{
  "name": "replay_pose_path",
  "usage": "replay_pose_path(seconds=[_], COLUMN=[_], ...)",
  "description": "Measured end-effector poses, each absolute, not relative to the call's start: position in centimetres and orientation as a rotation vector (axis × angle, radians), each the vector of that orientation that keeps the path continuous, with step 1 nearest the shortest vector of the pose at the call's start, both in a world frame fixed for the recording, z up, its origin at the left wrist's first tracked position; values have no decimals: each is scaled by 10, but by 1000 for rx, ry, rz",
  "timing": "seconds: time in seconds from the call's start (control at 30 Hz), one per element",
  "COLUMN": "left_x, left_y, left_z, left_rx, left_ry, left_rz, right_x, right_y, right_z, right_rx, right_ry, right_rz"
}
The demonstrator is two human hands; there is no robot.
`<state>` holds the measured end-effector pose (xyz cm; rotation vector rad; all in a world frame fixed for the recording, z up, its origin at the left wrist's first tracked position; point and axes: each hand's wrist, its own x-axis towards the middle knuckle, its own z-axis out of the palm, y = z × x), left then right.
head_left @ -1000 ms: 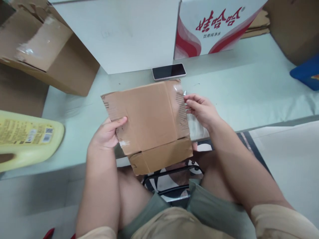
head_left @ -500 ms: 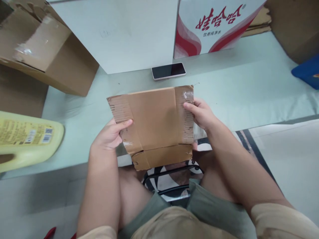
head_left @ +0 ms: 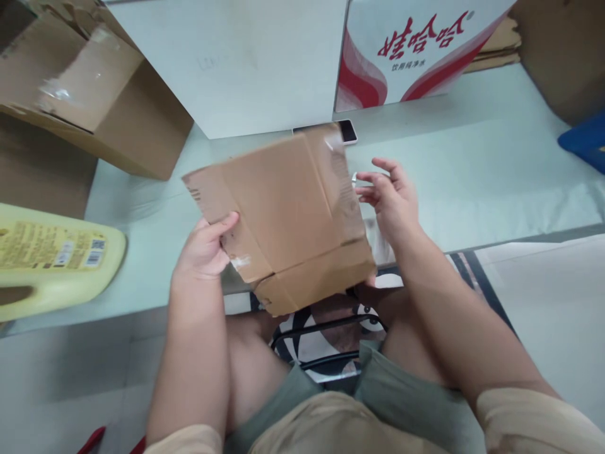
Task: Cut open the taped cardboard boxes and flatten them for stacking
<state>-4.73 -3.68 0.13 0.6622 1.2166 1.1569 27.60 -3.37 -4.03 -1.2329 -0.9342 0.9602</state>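
My left hand [head_left: 205, 249] grips a flattened piece of brown cardboard [head_left: 283, 208] at its lower left edge, thumb on top. The piece is tilted, its left corner raised, and it has torn paper and clear tape along its right side. My right hand [head_left: 394, 202] is just off the cardboard's right edge. Its thumb and fingers pinch a small shiny end of clear tape [head_left: 354, 179], and more of the strip hangs below the hand. The cardboard is held above the near edge of the pale green table [head_left: 496, 170].
A phone [head_left: 348, 130] lies behind the cardboard, mostly hidden. A yellow jug [head_left: 57, 258] lies at the left. An open brown box [head_left: 94, 94], a white box [head_left: 246, 63] and a red-and-white carton [head_left: 406, 50] stand at the back. A blue object [head_left: 586, 142] sits at the right edge.
The cardboard has tilted and swung up toward the phone, covering most of it. My right hand has come off the cardboard's right edge and now pinches tape beside it.
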Motion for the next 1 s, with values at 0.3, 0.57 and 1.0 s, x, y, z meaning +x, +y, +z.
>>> replay_pose_path(seconds=[0.3, 0.57, 1.0], left_x=[-41, -22, -15], left_y=[-22, -28, -38], left_z=[13, 11, 18], left_rx=[361, 516, 540], left_ry=[1111, 862, 810], left_rz=[1670, 1612, 1460], right_x=[275, 252, 387], right_y=[-43, -62, -151], right_z=[-32, -18, 4], right_rx=[-1203, -1091, -1452], right_ry=[-958, -997, -435], right_rz=[1345, 1508, 503])
